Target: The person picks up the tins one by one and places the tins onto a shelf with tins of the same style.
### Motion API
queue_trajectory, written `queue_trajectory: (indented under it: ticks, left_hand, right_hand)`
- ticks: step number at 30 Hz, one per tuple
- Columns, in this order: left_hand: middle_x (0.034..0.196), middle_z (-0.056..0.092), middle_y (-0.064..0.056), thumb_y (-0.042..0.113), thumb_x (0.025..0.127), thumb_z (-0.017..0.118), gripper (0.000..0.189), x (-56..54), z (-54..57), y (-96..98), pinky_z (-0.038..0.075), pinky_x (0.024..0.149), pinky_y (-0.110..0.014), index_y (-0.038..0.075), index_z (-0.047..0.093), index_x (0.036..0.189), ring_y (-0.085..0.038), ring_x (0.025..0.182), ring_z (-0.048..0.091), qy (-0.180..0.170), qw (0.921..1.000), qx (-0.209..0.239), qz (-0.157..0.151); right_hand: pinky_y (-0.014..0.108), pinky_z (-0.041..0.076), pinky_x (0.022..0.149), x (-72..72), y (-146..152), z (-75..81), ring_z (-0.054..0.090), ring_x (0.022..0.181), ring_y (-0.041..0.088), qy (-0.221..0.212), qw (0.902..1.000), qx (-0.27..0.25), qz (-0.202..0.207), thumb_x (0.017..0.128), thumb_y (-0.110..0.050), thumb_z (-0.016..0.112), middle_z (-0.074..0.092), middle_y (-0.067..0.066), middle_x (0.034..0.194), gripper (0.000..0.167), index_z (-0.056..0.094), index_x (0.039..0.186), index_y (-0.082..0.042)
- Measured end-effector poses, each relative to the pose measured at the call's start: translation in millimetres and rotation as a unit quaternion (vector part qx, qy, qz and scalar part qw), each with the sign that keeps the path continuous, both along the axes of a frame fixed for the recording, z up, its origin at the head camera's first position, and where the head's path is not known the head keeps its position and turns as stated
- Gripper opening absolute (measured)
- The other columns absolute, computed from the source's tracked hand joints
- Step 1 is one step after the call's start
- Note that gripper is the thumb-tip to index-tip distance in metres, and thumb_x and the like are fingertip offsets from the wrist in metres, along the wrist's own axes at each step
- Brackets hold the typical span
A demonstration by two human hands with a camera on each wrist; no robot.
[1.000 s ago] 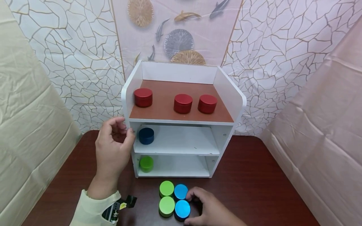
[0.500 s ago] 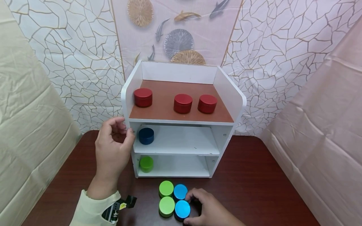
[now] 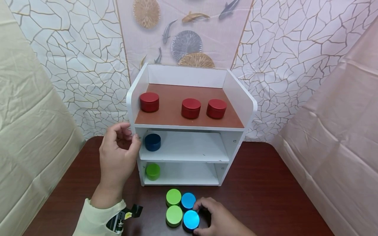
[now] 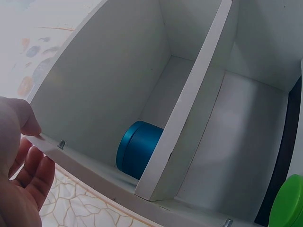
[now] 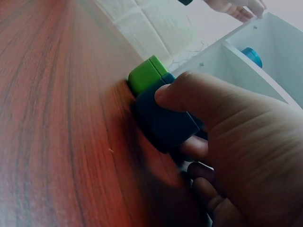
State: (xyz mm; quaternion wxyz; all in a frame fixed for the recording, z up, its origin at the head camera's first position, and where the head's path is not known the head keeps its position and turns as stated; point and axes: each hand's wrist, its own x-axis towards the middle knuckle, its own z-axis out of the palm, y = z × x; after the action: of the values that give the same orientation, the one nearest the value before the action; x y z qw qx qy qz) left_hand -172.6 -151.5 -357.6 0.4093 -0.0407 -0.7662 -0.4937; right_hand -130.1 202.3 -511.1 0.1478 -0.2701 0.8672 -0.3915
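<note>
My right hand (image 3: pixel 221 218) pinches the nearer blue round tin (image 3: pixel 191 220) between thumb and fingers at the table's front. In the right wrist view, the thumb lies over this dark-sided tin (image 5: pixel 165 118). Just behind it stands another blue tin (image 3: pixel 188 200). Two green tins (image 3: pixel 174 214) (image 3: pixel 173 197) stand in a row to their left. My left hand (image 3: pixel 118 157) holds the left side edge of the white shelf unit (image 3: pixel 186 161). From the left wrist view, its thumb (image 4: pixel 31 123) is on the panel edge, with the other fingers outside.
Three red tins (image 3: pixel 149 102) (image 3: pixel 191 108) (image 3: pixel 217 108) sit on the brown top shelf. A dark blue tin (image 3: pixel 152 142) is at the middle shelf's left, a green tin (image 3: pixel 153 171) below it. Patterned cloth (image 3: pixel 88 65) hangs behind the brown table (image 3: pixel 265 196).
The nearer blue tin has shifted slightly toward me and to the right, with a small gap opening behind it. My left hand has stayed still.
</note>
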Motion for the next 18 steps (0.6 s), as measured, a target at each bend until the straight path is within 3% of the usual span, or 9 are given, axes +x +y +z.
queue_trajectory:
  ticks: [18]
  left_hand:
    - [0.114,0.067,-0.008,0.007,0.102,0.077,0.040,0.3,0.5,0.4,0.052,0.085,-0.011,0.006,0.066,0.140,-0.009,0.100,0.062,-0.002,1.0000,0.001,0.002]
  right_hand:
    - [0.024,0.053,0.107,-3.9,8.5,0.9,0.060,0.119,0.005,-0.012,0.9993,0.000,0.035,0.090,-0.045,0.095,0.067,-0.018,0.125,0.051,0.064,0.130,-0.037]
